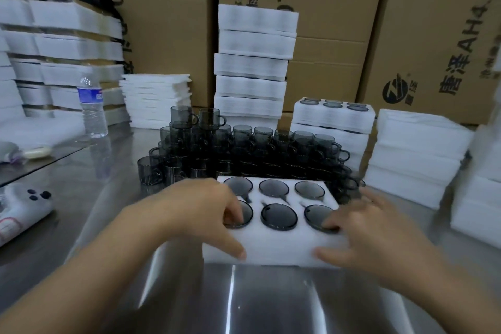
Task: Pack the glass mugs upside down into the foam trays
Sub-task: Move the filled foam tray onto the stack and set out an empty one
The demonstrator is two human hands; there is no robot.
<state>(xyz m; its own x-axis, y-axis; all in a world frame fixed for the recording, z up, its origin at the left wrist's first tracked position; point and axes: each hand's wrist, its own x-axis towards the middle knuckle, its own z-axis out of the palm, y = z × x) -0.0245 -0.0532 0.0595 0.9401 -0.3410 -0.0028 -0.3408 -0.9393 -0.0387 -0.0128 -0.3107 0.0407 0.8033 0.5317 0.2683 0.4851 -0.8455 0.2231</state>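
A white foam tray (271, 248) lies on the steel table right in front of me. Its six holes each hold a smoky grey glass mug (279, 216) bottom up. My left hand (200, 206) grips the tray's front left corner, fingers curled over the front left mug and thumb on the front wall. My right hand (371, 228) grips the front right corner the same way, fingertips on the front right mug. Just behind the tray stands a dense cluster of loose upright mugs (244, 149), a few stacked on top.
A filled tray (333, 116) tops a short stack at the back right. Tall foam stacks (252, 62) and cardboard boxes (433, 35) wall the rear; more foam (414, 157) stands at the right. A water bottle (92, 106) and a phone (24, 209) sit at the left.
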